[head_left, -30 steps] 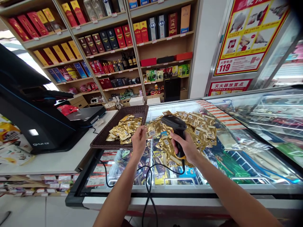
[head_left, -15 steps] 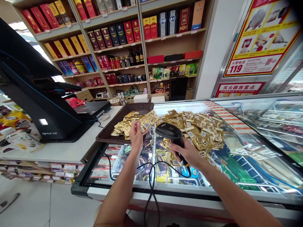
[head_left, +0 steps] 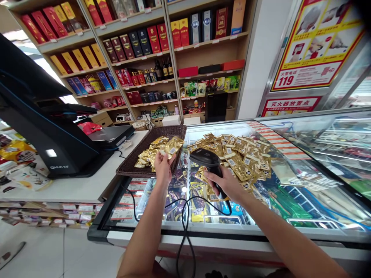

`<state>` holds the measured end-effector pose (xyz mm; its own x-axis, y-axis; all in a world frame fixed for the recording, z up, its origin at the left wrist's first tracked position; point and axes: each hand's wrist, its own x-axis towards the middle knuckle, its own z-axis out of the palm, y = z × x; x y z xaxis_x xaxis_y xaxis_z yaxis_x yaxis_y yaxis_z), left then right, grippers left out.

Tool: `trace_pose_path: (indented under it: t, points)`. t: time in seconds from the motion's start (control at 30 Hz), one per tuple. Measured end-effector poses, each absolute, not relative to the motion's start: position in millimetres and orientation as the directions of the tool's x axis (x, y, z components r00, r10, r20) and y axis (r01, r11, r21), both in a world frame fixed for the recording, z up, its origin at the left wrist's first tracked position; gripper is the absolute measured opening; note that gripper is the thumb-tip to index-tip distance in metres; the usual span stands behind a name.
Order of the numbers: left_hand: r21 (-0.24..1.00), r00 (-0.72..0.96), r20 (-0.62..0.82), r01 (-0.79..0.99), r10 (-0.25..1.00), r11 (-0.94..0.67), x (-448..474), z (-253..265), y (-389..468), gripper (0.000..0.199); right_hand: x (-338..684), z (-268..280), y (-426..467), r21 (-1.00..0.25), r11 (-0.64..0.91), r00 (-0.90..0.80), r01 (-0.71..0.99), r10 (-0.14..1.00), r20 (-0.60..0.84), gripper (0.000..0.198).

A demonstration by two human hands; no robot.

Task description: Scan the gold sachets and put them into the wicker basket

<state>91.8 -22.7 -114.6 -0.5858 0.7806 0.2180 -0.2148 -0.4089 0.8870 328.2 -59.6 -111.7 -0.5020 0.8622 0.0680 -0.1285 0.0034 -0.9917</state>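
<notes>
My left hand [head_left: 163,166] is closed on a gold foil packet [head_left: 173,146], held over the right side of a brown wicker basket [head_left: 123,165]. More gold packets [head_left: 147,153] lie in that basket. In my right hand [head_left: 223,179] is a black barcode scanner [head_left: 206,158], its head pointing left toward the held packet. The scanner's cable [head_left: 185,224] loops down over the front edge of the freezer. Behind and right of the scanner, a loose pile of gold packets [head_left: 240,152] is spread on the freezer's glass top.
Under the glass of the chest freezer [head_left: 139,236] lie packaged goods in wire baskets. A black checkout machine [head_left: 58,127] and a flat scale [head_left: 111,135] stand on the white counter [head_left: 95,185] at left. Shelves of boxes [head_left: 139,42] rise behind.
My left hand has moved a little left and down with the packet, further over the basket. My right hand and the scanner have shifted only slightly left.
</notes>
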Motion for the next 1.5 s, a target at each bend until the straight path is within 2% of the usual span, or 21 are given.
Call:
trace_pose_path:
  t: [0.07,0.1,0.13,0.2,0.27,0.33,0.4,0.47,0.53,0.6,0.73,0.93,1.07,1.17,1.33,1.5]
  points:
    - [0.918,-0.634,0.161,-0.184,0.756,-0.350,83,-109,-22,0.034,328,-110,-59,-0.989,0.010,-0.496,-0.146,0.864,0.082,0.036]
    - [0.946,-0.670,0.151,-0.115,0.727,-0.303,79,-106,-23,0.044,327,-109,-58,-0.987,0.014,-0.496,-0.157,0.864,0.091,0.035]
    - [0.969,-0.716,0.174,0.003,0.677,-0.246,77,-103,-24,0.055,327,-108,-58,-0.985,0.017,-0.494,-0.171,0.863,0.101,0.034]
    - [0.929,-0.760,0.360,0.343,0.541,-0.137,78,-97,-28,0.067,326,-107,-58,-0.977,0.023,-0.486,-0.211,0.865,0.125,0.034]
    - [0.767,-0.626,0.601,0.626,0.496,-0.140,89,-93,-31,0.059,324,-106,-58,-0.966,0.034,-0.462,-0.258,0.873,0.154,0.034]
    - [0.622,-0.384,0.717,0.730,0.582,-0.285,111,-91,-28,0.039,323,-105,-57,-0.949,0.040,-0.397,-0.314,0.902,0.170,0.035]
    - [0.609,-0.161,0.659,0.688,0.735,-0.395,138,-94,-15,0.022,324,-104,-54,-0.921,0.058,-0.273,-0.385,0.946,0.173,0.035]
    - [0.693,-0.074,0.475,0.646,0.877,-0.320,164,-101,6,0.013,327,-101,-49,-0.889,0.100,-0.112,-0.447,0.980,0.167,0.036]
    - [0.724,-0.084,0.396,0.641,0.914,-0.255,186,-111,33,0.008,332,-97,-43,-0.862,0.148,0.020,-0.485,0.987,0.158,0.036]
    - [0.756,-0.126,0.333,0.628,0.935,-0.184,202,-121,57,0.014,338,-94,-36,-0.845,0.171,0.093,-0.507,0.985,0.144,0.036]
    - [0.816,-0.170,0.221,0.572,0.960,-0.087,220,-138,84,0.023,340,-97,-27,-0.834,0.175,0.122,-0.523,0.984,0.130,0.033]
    - [0.901,-0.246,0.225,0.421,0.943,-0.105,221,-142,85,0.025,334,-103,-27,-0.855,0.180,0.097,-0.487,0.984,0.152,0.034]
    - [0.935,-0.284,0.284,0.296,0.916,-0.198,191,-120,71,0.026,332,-101,-31,-0.861,0.156,0.073,-0.485,0.988,0.138,0.035]
    - [0.941,-0.296,0.315,0.219,0.902,-0.257,159,-98,54,0.034,331,-103,-36,-0.872,0.137,0.030,-0.471,0.990,0.140,0.036]
    - [0.943,-0.336,0.332,0.136,0.881,-0.304,119,-72,34,0.039,330,-107,-47,-0.933,0.108,-0.180,-0.343,0.967,0.178,0.035]
    - [0.940,-0.382,0.339,0.093,0.860,-0.330,103,-70,34,0.035,330,-105,-56,-0.978,0.031,-0.414,-0.204,0.903,0.115,0.036]
